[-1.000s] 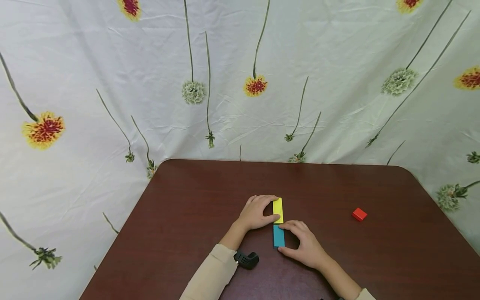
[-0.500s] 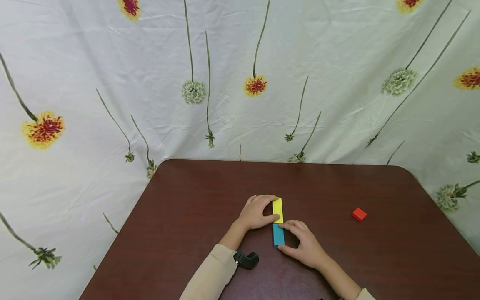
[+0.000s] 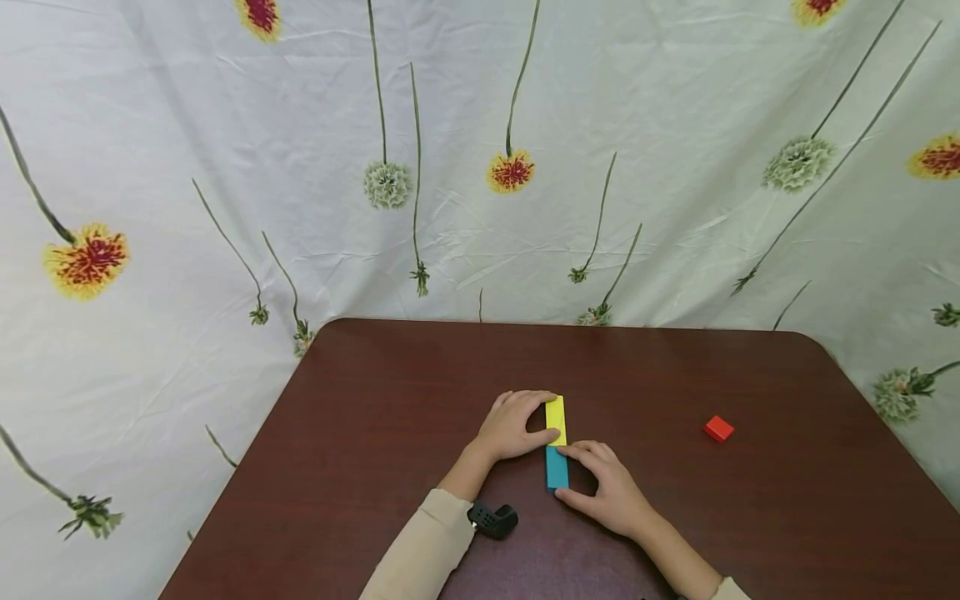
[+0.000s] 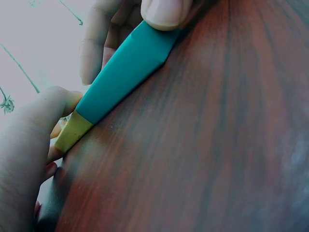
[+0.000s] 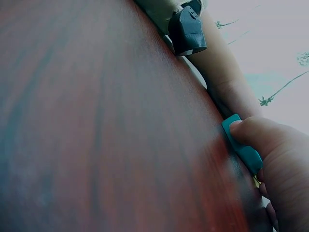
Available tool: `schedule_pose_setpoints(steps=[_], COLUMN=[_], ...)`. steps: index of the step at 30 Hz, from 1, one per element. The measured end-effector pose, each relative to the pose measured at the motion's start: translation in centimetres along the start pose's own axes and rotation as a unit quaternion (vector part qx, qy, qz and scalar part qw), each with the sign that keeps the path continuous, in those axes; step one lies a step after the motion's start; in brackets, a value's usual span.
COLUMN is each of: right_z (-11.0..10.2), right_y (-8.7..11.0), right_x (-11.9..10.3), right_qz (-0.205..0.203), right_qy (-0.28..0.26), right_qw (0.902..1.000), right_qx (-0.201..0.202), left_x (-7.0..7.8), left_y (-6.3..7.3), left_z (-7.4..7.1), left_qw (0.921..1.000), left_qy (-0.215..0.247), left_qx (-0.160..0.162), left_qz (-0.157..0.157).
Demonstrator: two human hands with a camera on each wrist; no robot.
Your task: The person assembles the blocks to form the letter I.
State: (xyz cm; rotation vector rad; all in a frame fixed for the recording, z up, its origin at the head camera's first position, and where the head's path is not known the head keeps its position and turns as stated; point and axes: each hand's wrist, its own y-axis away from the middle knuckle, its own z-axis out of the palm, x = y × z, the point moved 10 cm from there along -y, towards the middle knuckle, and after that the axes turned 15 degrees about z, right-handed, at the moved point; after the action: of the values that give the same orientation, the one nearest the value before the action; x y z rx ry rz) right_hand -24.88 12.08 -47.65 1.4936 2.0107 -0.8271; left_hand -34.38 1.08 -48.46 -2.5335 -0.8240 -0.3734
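A yellow rectangular block (image 3: 556, 414) and a blue one lie end to end on the table, their short ends touching. My left hand (image 3: 513, 425) grips the yellow block from the left, thumb near its close end and fingers at its far end. The blue block (image 3: 557, 468) is pinched lengthwise by my right hand (image 3: 611, 496), which comes in from the right. In the left wrist view the blue block (image 4: 123, 72) meets the yellow block (image 4: 74, 132) in one line. The right wrist view shows my thumb on the end of the blue block (image 5: 244, 150).
A red block (image 3: 719, 429) lies apart on the right side of the dark brown table (image 3: 420, 367). Behind the table's far edge hangs a white flowered cloth (image 3: 465, 225). A black wrist camera (image 3: 492, 520) sits on the left wrist.
The blue block has slid a little way from the near side toward the yellow block, and the small gap between them has closed. My left hand and the yellow block look still.
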Motion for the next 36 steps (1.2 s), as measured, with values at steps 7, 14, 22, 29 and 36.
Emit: schedule_pose_setpoints(steps=[7,14,22,29,36], right_z=[-0.08,-0.12,-0.09,0.05,0.00], right_y=[0.05,0.13,0.20,0.08,-0.05], right_x=[0.09,0.18,0.18,0.13,-0.11], right_qz=[0.002,0.005,0.000,0.005,0.002], right_qy=[0.000,0.001,0.005,0.004,-0.002], right_qw=[1.0000,1.0000,1.0000,1.0000,1.0000], right_qx=[-0.001,-0.003,-0.001,-0.005,-0.002], left_x=[0.03,0.17,0.15,0.11,0.23], left_y=[-0.12,-0.16,-0.04,0.12,0.11], left_z=[0.17,0.23,0.31,0.20,-0.03], left_qw=[1.0000,1.0000,1.0000,1.0000,0.9996], left_qy=[0.000,0.001,-0.005,0.001,0.023], left_qx=[-0.001,-0.004,-0.005,-0.007,-0.013], left_qz=[0.001,-0.001,-0.001,-0.006,-0.001])
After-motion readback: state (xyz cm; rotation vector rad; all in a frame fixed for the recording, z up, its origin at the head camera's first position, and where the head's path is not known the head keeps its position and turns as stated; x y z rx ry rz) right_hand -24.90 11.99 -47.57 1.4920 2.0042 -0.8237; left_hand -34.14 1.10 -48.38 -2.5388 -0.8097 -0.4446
